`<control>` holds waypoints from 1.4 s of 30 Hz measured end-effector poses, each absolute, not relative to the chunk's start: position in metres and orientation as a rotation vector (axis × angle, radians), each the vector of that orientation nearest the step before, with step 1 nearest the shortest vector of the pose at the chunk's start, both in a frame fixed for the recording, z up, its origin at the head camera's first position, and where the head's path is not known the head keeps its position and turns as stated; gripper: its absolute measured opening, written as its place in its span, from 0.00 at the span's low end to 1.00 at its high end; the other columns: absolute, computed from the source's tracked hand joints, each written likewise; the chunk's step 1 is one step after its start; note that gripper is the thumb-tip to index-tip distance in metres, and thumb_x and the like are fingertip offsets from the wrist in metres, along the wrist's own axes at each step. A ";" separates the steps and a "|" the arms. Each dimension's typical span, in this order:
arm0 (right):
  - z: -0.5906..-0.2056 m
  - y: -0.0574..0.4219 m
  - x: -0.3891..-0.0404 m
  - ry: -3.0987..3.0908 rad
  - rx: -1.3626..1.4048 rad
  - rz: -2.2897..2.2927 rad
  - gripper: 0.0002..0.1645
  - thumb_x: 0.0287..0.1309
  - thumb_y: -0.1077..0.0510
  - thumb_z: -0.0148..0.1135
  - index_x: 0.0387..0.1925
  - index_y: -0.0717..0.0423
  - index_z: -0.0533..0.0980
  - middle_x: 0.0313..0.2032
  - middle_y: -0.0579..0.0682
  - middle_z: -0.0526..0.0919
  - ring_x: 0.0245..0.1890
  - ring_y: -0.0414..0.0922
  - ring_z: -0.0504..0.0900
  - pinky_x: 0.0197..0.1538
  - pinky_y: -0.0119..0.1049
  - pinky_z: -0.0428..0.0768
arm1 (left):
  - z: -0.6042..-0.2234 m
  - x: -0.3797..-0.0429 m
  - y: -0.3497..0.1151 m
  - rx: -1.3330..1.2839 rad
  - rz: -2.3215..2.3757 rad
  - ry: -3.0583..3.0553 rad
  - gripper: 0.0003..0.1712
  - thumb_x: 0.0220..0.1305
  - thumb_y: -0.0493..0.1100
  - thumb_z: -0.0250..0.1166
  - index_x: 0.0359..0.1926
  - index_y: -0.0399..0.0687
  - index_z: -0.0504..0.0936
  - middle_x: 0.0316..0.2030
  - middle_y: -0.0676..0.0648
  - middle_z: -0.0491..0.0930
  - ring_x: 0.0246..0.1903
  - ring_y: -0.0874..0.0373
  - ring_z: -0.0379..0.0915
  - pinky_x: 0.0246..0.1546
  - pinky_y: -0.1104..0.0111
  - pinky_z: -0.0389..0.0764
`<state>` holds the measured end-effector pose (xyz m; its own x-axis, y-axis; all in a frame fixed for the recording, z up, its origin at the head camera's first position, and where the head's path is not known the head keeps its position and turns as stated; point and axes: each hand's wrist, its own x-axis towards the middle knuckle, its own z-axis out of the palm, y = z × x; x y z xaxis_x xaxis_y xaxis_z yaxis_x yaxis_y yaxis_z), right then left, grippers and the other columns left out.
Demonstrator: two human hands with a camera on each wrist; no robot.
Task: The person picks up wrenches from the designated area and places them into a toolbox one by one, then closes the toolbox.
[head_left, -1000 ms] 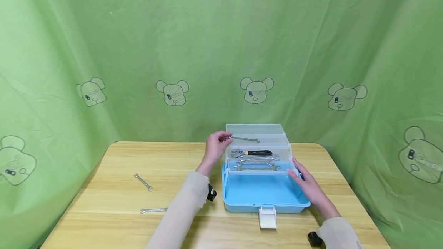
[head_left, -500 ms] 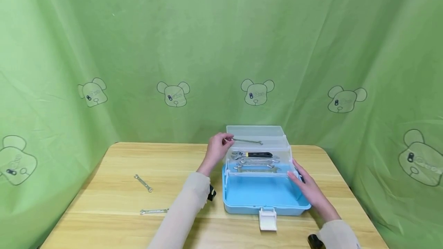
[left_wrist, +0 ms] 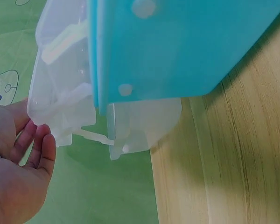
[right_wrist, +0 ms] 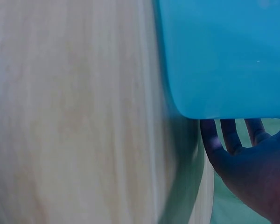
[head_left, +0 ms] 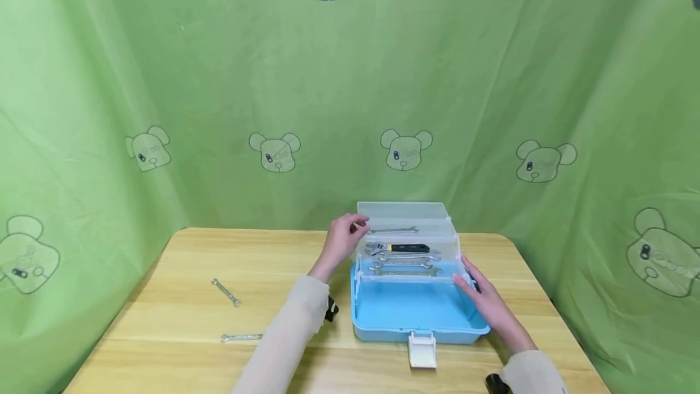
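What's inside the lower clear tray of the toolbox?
The lower tray holds a black-handled adjustable wrench and several silver open-end wrenches; where they overlap, parts underneath are hidden.

Curtain (head_left: pixel 328 78): bright, fairly even light in the head view, palest at left, darker down the right-hand folds!
Table (head_left: pixel 186 297): warm and well lit, a soft shadow beside the left sleeve (head_left: pixel 281 336).
Wrenches (head_left: pixel 242 338): dull silver gleams, fine markings too small to read.
Trays (left_wrist: pixel 60 88): over to the left wrist, milky plastic catching whitish highlights.
Toolbox (left_wrist: pixel 177 46): vivid turquoise, throwing dark shadow onto the wood.
Right hand (right_wrist: pixel 259 170): gloomy here, murky blue-violet, reddish towards the corner.
Wood grain: greyed and smeary in that right wrist view.
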<state>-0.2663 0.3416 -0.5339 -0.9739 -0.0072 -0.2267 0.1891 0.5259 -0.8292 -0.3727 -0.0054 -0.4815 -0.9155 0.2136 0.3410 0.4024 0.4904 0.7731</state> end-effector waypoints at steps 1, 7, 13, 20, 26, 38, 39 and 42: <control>-0.535 0.341 -0.266 2.560 0.155 -1.430 0.50 0.72 0.25 0.46 0.81 0.24 0.32 0.83 0.57 0.30 0.79 0.73 0.34 0.71 0.81 0.46 | -0.483 -0.372 -0.007 -0.538 -1.411 -2.539 0.17 0.71 0.42 0.67 0.59 0.47 0.84 0.45 0.48 0.86 0.39 0.59 0.80 0.41 0.73 0.84; -0.536 0.342 -0.267 2.569 0.143 -1.421 0.50 0.73 0.26 0.46 0.82 0.27 0.32 0.83 0.58 0.30 0.80 0.73 0.35 0.71 0.81 0.46 | -0.482 -0.367 -0.026 -0.640 -1.424 -2.568 0.22 0.71 0.44 0.67 0.65 0.51 0.80 0.55 0.46 0.83 0.47 0.54 0.81 0.49 0.67 0.85; -0.533 0.342 -0.268 2.573 0.130 -1.411 0.49 0.74 0.27 0.45 0.81 0.26 0.31 0.83 0.58 0.29 0.79 0.73 0.34 0.72 0.81 0.45 | -0.482 -0.361 -0.064 -0.679 -1.373 -2.593 0.24 0.71 0.43 0.67 0.66 0.48 0.79 0.60 0.42 0.82 0.50 0.51 0.81 0.52 0.60 0.85; -0.533 0.344 -0.269 2.573 0.139 -1.412 0.50 0.73 0.27 0.46 0.82 0.30 0.32 0.83 0.59 0.29 0.79 0.73 0.34 0.71 0.81 0.45 | -0.496 -0.351 -0.129 -0.637 -1.352 -2.634 0.23 0.70 0.40 0.68 0.65 0.45 0.79 0.58 0.38 0.82 0.51 0.47 0.81 0.57 0.53 0.84; -0.532 0.344 -0.269 2.566 0.142 -1.413 0.50 0.73 0.26 0.46 0.81 0.27 0.32 0.83 0.58 0.29 0.79 0.73 0.33 0.71 0.81 0.45 | -0.502 -0.340 -0.186 -0.588 -1.294 -2.679 0.25 0.69 0.39 0.68 0.65 0.40 0.78 0.58 0.35 0.82 0.52 0.42 0.81 0.57 0.48 0.82; -0.532 0.343 -0.270 2.574 0.127 -1.410 0.49 0.73 0.27 0.46 0.81 0.27 0.32 0.83 0.58 0.29 0.80 0.73 0.34 0.72 0.81 0.45 | -0.524 -0.307 -0.297 -0.455 -1.122 -2.833 0.30 0.67 0.36 0.69 0.68 0.37 0.73 0.61 0.33 0.79 0.58 0.34 0.76 0.60 0.39 0.77; -0.533 0.343 -0.270 2.576 0.126 -1.409 0.49 0.73 0.27 0.46 0.81 0.27 0.32 0.83 0.58 0.30 0.79 0.73 0.34 0.72 0.80 0.46 | -0.525 -0.304 -0.304 -0.441 -1.104 -2.845 0.30 0.66 0.36 0.69 0.68 0.37 0.74 0.61 0.32 0.78 0.58 0.33 0.76 0.60 0.38 0.76; -0.533 0.343 -0.270 2.577 0.127 -1.407 0.49 0.73 0.27 0.46 0.81 0.25 0.32 0.83 0.58 0.30 0.79 0.73 0.34 0.71 0.81 0.46 | -0.529 -0.296 -0.322 -0.415 -1.052 -2.883 0.31 0.63 0.35 0.71 0.66 0.36 0.75 0.61 0.31 0.78 0.58 0.32 0.75 0.60 0.36 0.75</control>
<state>-0.2697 0.3433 -0.5333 -0.9758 -0.0215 -0.2176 0.1715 0.5423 -0.8225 -0.2957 -0.3220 -0.5285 -0.9632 0.2340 0.1325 0.2644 0.7335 0.6261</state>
